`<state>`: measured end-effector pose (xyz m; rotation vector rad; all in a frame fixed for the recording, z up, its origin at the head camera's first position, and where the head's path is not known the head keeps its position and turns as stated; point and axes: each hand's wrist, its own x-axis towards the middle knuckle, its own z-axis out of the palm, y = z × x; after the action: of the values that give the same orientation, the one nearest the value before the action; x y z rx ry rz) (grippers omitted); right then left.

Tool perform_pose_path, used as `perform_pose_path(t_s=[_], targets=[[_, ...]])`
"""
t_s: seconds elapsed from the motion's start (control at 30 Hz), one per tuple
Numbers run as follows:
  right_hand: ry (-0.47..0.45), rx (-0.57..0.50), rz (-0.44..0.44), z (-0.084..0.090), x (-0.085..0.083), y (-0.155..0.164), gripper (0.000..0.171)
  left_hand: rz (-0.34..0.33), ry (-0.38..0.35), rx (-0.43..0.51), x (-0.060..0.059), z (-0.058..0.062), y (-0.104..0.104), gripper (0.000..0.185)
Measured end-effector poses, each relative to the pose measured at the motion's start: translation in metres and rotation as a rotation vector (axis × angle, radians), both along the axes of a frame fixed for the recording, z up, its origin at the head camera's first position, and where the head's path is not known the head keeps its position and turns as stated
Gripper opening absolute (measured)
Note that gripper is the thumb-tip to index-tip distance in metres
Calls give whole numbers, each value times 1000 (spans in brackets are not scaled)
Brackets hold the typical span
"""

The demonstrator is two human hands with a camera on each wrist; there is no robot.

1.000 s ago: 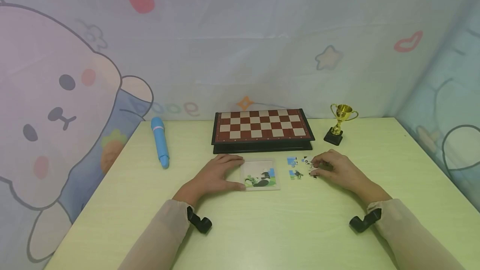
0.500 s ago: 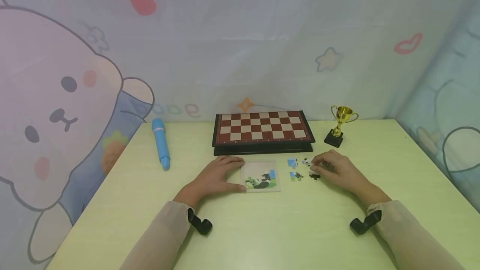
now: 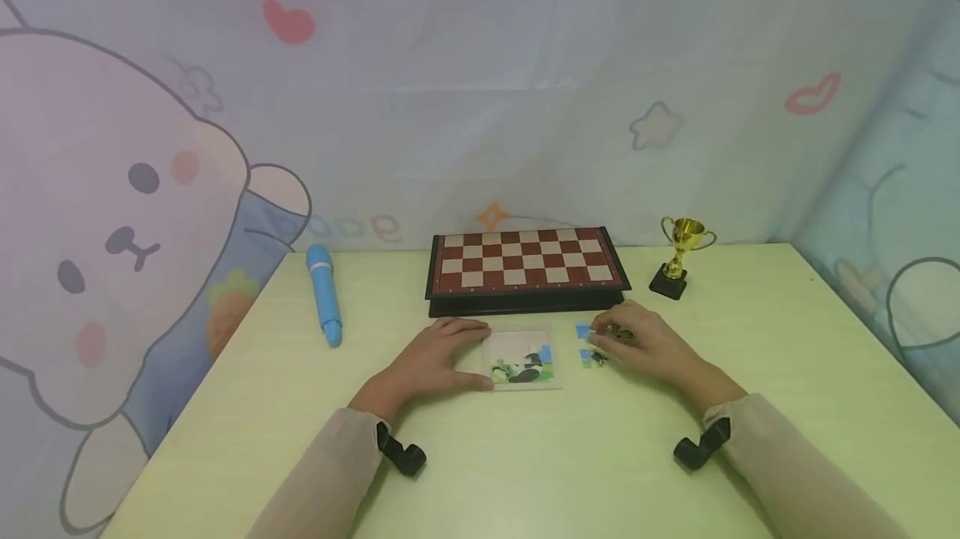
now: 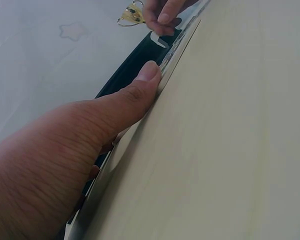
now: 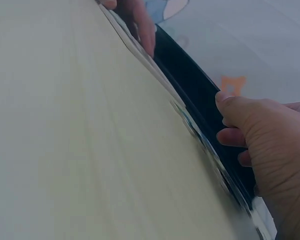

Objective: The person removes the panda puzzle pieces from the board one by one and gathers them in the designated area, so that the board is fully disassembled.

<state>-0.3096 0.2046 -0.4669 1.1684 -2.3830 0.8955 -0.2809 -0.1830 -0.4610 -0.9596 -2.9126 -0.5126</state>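
A big pale green table [image 3: 525,472] fills the lower part of the head view. Its top looks smooth, with faint wood lines. A soft cloth wall with a cartoon bunny [image 3: 112,214] and hearts hangs behind the far edge and down the left and right sides.

At the middle of the far edge lies a folded chessboard [image 3: 527,266]. It is flat and boxy, with red and cream squares and a black rim. Near the far left corner lies a long blue marker pen [image 3: 324,293]. It is round like a stick. Near the far right side stands a small shiny gold trophy [image 3: 681,256] on a black base.

Just in front of the chessboard lies a thin clear puzzle tray [image 3: 522,357]. It is square and flat. Some joined puzzle pieces sit inside it at its near edge, showing green, black and blue. The far part of the tray looks bare.

The left hand [image 3: 430,360] rests flat beside the tray's left edge. Its thumb [image 4: 140,82] presses against the near corner of the tray and its fingers lie along the far corner.

Just right of the tray lie a few loose puzzle pieces [image 3: 587,344], blue and green. The right hand [image 3: 643,345] sits over them with fingers curled, pinching at one small piece; the grip is narrow.

The near half of the table is wide open.
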Motion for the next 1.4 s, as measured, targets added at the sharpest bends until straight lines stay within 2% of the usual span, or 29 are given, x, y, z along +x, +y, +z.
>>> perform_pose_path(t_s=[0.27,0.53,0.8,1.13,1.4], targets=[[-42,43,56,-1,-9,-41,17,-2,2,0,0,-1,0,89],[-102,137,69,2,-5,-70,27,-9,-1,7,1,0,-1,88],[-102,188,58,1,-1,-78,29,1,5,-2,0,0,-1,88],[-165,206,45,4,2,-80,28,-2,11,-6,0,-1,0,88],[-161,175,52,3,1,-79,28,-7,18,9,-1,0,0,87]])
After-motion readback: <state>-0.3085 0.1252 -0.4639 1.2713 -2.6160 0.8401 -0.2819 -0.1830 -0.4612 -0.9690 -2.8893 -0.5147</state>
